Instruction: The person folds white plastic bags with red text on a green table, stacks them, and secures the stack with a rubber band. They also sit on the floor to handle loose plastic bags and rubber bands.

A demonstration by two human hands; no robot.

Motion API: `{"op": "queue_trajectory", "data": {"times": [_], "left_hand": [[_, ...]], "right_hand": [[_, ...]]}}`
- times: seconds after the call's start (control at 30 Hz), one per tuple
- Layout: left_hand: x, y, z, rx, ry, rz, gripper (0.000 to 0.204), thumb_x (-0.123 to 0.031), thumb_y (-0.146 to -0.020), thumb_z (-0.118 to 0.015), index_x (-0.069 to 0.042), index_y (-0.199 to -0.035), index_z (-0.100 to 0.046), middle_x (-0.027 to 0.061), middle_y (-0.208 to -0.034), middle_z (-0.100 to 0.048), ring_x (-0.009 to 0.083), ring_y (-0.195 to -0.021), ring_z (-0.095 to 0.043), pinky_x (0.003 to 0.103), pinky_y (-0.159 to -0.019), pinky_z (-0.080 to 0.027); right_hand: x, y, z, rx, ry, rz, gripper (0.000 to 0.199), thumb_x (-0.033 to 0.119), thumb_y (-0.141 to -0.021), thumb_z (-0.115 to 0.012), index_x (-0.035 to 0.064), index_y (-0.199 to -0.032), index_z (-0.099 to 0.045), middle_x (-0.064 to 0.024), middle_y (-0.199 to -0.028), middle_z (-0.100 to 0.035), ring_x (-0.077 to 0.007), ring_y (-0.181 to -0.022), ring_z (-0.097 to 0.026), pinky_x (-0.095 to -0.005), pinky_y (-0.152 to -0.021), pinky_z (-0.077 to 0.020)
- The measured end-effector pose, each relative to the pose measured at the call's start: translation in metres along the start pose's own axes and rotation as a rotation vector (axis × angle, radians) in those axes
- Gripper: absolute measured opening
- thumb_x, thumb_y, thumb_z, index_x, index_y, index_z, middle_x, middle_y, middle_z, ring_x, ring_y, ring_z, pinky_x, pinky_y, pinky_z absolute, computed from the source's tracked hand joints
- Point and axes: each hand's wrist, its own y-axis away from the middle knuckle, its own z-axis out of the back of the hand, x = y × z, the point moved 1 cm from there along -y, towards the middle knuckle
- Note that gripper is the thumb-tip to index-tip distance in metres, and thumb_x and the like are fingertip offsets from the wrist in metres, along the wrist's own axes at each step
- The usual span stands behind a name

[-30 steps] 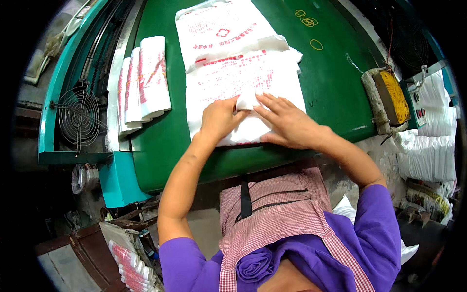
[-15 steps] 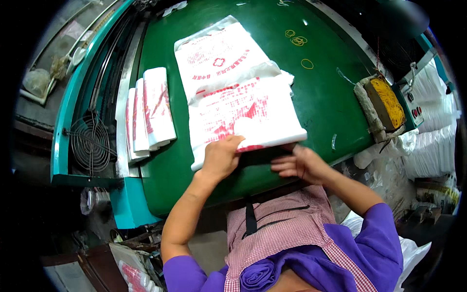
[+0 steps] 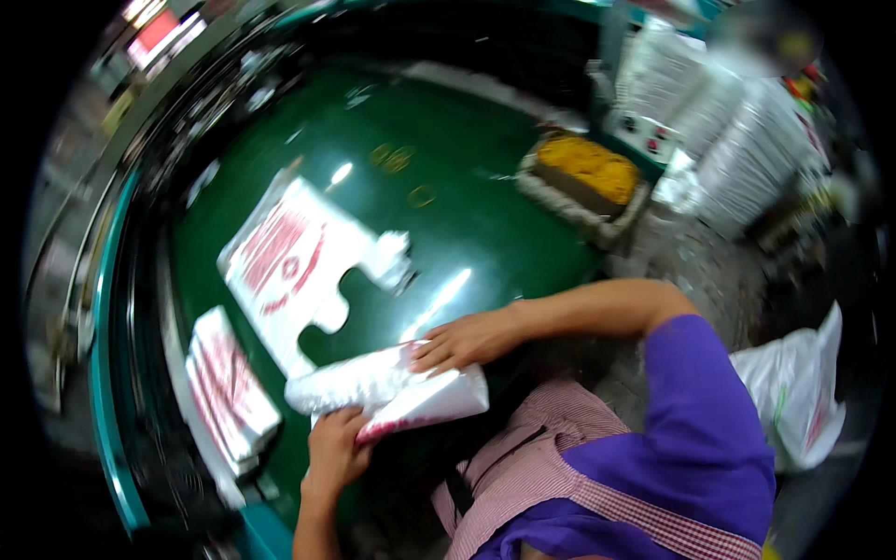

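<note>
At the near edge of the green table [image 3: 485, 233], we observed the left hand [image 3: 334, 455] curled around the near end of a folded bundle of white plastic bags [image 3: 387, 390], fingers closed on it from below. The bundle carried red print and lay across the table edge, partly lifted off the surface. We noted the right hand [image 3: 464, 340] pressed flat on top of the bundle's right portion, fingers extended and spread, palm down; it was bearing on the bundle, not wrapped around it. Both forearms entered from the near side, above a purple sleeve and a checked pink apron.

To the left of the bundle, we recorded a stack of folded printed bags [image 3: 229, 397] resting near the teal rim of the table, apart from the bundle. Just beyond the bundle, a flat white bag with red print [image 3: 289, 266] lay spread on the green surface, its handle cut-out facing the near right.

Farther off, we saw a few rubber bands [image 3: 420, 196] lying loose on the table. At the far right edge stood a tray of yellow bands [image 3: 583, 173]. Beyond that, white stacked material appeared, too blurred for us to identify.
</note>
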Motion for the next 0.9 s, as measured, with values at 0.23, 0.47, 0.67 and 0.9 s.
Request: {"op": "queue_trajectory", "data": {"times": [0.23,0.47,0.67,0.9], "left_hand": [[-0.006,-0.046,0.028,0.255,-0.087,-0.106,0.026,-0.017,-0.064,-0.073,-0.008,-0.089,-0.071,0.0174,-0.127,-0.051,0.0367,-0.117,-0.045,0.043,-0.097,-0.039],[-0.044,-0.015,-0.009,0.157,0.121,0.137,0.05,-0.011,-0.068,-0.066,-0.003,-0.117,-0.056,0.0249,-0.119,-0.055,0.0406,-0.11,-0.052,0.044,-0.101,-0.038],[-0.039,0.03,0.011,0.285,0.298,0.38,0.037,-0.013,-0.076,-0.066,-0.003,-0.111,-0.058,0.0217,-0.092,-0.065,0.0335,-0.083,-0.066,0.037,-0.074,-0.051],[0.017,-0.019,-0.008,-0.225,-0.224,0.418,0.014,-0.022,-0.081,-0.063,-0.008,-0.081,-0.063,0.0129,-0.086,-0.06,0.0302,-0.083,-0.058,0.041,-0.068,-0.046]], "right_hand": [[-0.003,-0.006,0.036,0.217,0.126,0.057,0.04,0.008,-0.08,-0.047,0.0069,-0.12,-0.054,-0.0135,-0.138,-0.044,-0.0326,-0.131,-0.036,-0.0452,-0.102,-0.0311],[0.066,-0.035,0.04,0.055,-0.11,-0.616,0.051,0.051,-0.081,-0.054,0.0022,-0.092,-0.066,-0.0178,-0.098,-0.063,-0.0366,-0.096,-0.058,-0.047,-0.081,-0.0451],[0.059,-0.034,0.033,0.2,-0.079,-0.607,0.038,0.042,-0.073,-0.064,0.0069,-0.087,-0.067,-0.0159,-0.099,-0.063,-0.0346,-0.097,-0.058,-0.0458,-0.079,-0.046],[-0.005,-0.037,0.029,-0.124,-0.255,-0.819,0.033,0.04,-0.077,-0.063,0.0125,-0.096,-0.065,-0.0129,-0.09,-0.066,-0.0301,-0.089,-0.062,-0.0439,-0.071,-0.0472]]}}
